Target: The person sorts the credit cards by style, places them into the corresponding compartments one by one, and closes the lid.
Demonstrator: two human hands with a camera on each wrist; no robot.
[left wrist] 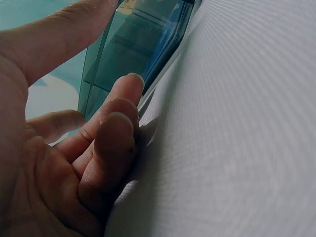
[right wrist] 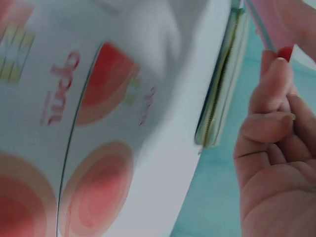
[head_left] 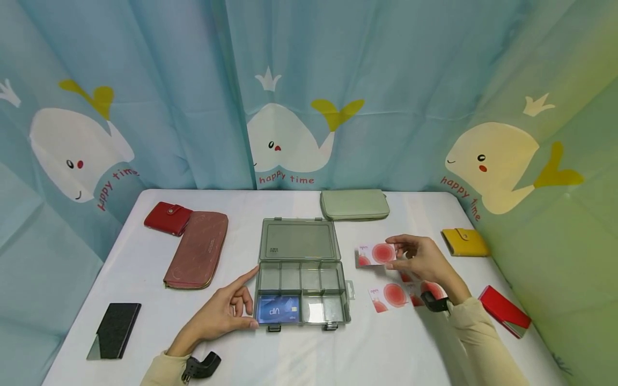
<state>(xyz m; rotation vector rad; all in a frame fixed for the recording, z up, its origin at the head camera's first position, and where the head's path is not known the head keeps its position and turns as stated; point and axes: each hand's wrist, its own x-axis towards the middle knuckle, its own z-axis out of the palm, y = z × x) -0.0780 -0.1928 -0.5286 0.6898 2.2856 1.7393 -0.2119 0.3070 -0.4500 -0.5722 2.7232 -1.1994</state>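
Observation:
A grey translucent compartment box (head_left: 301, 292) lies on the table with its lid (head_left: 298, 241) folded back. In its front left compartment sits a blue card (head_left: 278, 310) marked VIP. My left hand (head_left: 223, 310) touches the box's left side, index finger near the back corner and thumb near the front one. The other fingers are loosely bent. To the right of the box, my right hand (head_left: 421, 258) pinches a white card with red circles (head_left: 376, 254) above the table. Beneath that hand lie several similar cards (head_left: 389, 296), partly covered by the wrist and its black strap.
A red wallet (head_left: 166, 217), a brown long wallet (head_left: 197, 249) and a black card holder (head_left: 118, 329) lie on the left. A pale green wallet (head_left: 354, 205) is at the back. Toward the right edge lie a yellow wallet (head_left: 465, 242) and a red holder (head_left: 504, 311).

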